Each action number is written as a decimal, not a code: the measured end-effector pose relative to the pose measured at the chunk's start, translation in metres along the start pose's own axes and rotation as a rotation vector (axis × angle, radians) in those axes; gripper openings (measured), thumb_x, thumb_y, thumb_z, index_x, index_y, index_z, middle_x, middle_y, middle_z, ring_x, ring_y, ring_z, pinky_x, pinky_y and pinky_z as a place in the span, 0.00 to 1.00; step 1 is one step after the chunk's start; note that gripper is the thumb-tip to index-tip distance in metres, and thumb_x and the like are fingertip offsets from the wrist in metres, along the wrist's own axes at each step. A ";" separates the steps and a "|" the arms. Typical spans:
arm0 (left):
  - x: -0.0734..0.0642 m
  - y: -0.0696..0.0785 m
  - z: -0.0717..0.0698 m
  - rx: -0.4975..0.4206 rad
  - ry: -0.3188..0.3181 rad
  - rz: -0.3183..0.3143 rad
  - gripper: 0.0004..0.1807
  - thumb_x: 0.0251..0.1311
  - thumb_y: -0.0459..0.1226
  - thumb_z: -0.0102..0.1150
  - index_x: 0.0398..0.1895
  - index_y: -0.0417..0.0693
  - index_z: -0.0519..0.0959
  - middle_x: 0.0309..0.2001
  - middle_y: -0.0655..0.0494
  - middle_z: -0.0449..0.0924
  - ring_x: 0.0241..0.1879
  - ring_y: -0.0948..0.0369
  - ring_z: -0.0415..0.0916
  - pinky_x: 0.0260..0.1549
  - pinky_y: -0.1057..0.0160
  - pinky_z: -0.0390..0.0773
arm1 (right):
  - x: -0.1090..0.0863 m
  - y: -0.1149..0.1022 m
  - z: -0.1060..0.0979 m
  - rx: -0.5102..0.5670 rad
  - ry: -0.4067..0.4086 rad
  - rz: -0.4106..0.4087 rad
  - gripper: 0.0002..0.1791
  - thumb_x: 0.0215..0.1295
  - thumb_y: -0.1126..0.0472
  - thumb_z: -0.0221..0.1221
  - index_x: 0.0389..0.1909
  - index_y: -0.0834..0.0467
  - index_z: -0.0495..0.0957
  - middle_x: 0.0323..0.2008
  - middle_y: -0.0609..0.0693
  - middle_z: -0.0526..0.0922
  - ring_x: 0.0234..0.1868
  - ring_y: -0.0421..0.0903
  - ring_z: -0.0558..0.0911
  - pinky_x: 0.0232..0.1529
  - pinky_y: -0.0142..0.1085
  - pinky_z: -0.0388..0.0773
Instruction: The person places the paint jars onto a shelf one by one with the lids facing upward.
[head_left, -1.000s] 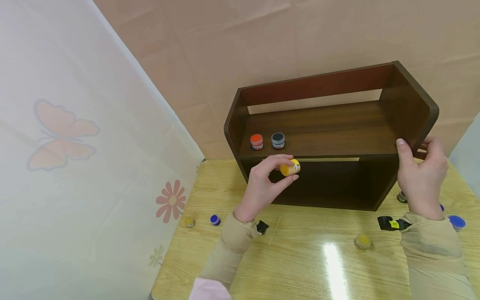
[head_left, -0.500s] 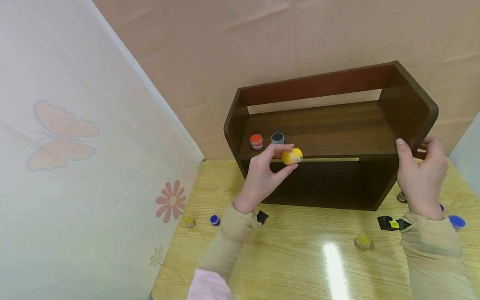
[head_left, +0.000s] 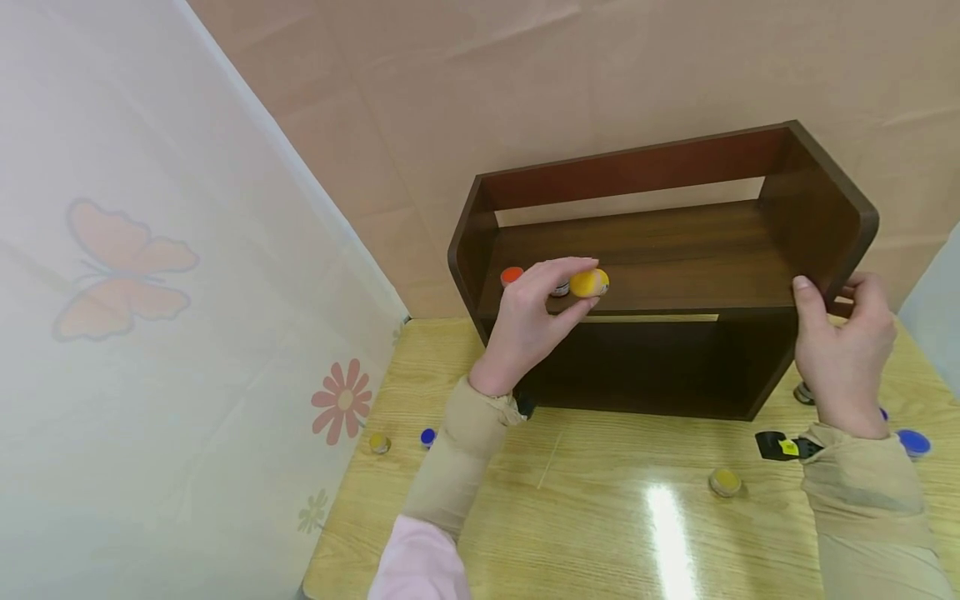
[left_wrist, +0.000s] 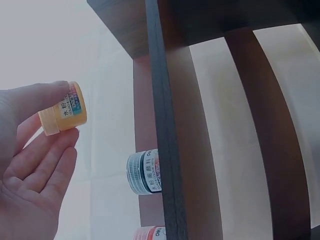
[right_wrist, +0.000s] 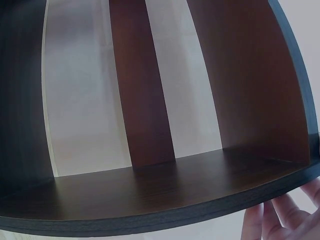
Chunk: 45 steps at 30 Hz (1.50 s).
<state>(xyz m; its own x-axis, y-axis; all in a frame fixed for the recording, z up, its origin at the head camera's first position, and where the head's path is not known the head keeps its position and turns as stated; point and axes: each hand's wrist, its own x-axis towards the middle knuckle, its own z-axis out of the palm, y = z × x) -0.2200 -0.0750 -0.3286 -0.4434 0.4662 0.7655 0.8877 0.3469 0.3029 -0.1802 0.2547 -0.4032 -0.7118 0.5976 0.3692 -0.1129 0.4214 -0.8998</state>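
My left hand (head_left: 525, 321) pinches a small yellow paint jar (head_left: 589, 283) between thumb and fingers, in front of the upper board of a dark brown shelf unit (head_left: 675, 258). In the left wrist view the held jar (left_wrist: 67, 110) lies tilted sideways, its printed label showing. A black-lidded paint jar (left_wrist: 142, 172) stands on that board, partly hidden behind my left hand in the head view. Left of it is an orange-red paint jar (head_left: 512, 274). My right hand (head_left: 847, 354) grips the unit's right side panel, thumb at the front edge and fingers around the outside.
On the wooden table (head_left: 600, 517) stand a yellow jar (head_left: 379, 443) and a blue jar (head_left: 427, 437) at left, and another yellow jar (head_left: 725, 482) in front. A dark jar (head_left: 804, 393) and a blue lid (head_left: 913, 443) show near my right wrist. A pale curtain (head_left: 187, 417) borders the left.
My left hand has risen with the yellow paint jar from below the upper board's front edge to above it, now covering part of the black and orange-red jars. My right hand stays put.
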 end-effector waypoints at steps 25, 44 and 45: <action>0.023 -0.016 0.016 0.265 -0.184 -0.037 0.22 0.60 0.34 0.72 0.58 0.42 0.82 0.53 0.51 0.81 0.54 0.58 0.77 0.56 0.74 0.69 | 0.001 0.002 -0.001 0.023 0.027 -0.036 0.08 0.71 0.53 0.61 0.48 0.46 0.78 0.41 0.30 0.72 0.37 0.27 0.71 0.42 0.27 0.63; 0.025 -0.015 0.026 0.386 -0.359 -0.080 0.20 0.67 0.36 0.65 0.61 0.44 0.80 0.57 0.52 0.80 0.56 0.58 0.75 0.59 0.73 0.67 | 0.000 0.001 -0.002 -0.001 0.017 -0.018 0.11 0.71 0.52 0.61 0.52 0.47 0.78 0.41 0.28 0.70 0.38 0.27 0.71 0.42 0.28 0.62; 0.025 -0.015 0.026 0.386 -0.363 -0.081 0.20 0.67 0.36 0.65 0.62 0.44 0.80 0.57 0.52 0.80 0.57 0.58 0.75 0.59 0.73 0.67 | 0.000 0.001 -0.002 -0.003 0.015 -0.016 0.12 0.71 0.52 0.61 0.52 0.47 0.78 0.41 0.28 0.70 0.38 0.27 0.71 0.42 0.28 0.62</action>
<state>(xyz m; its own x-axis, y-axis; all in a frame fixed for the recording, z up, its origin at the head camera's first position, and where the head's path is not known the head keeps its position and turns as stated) -0.2474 -0.0475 -0.3292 -0.5835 0.6536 0.4819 0.7691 0.6353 0.0696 -0.1794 0.2564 -0.4037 -0.6995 0.6006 0.3873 -0.1221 0.4336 -0.8928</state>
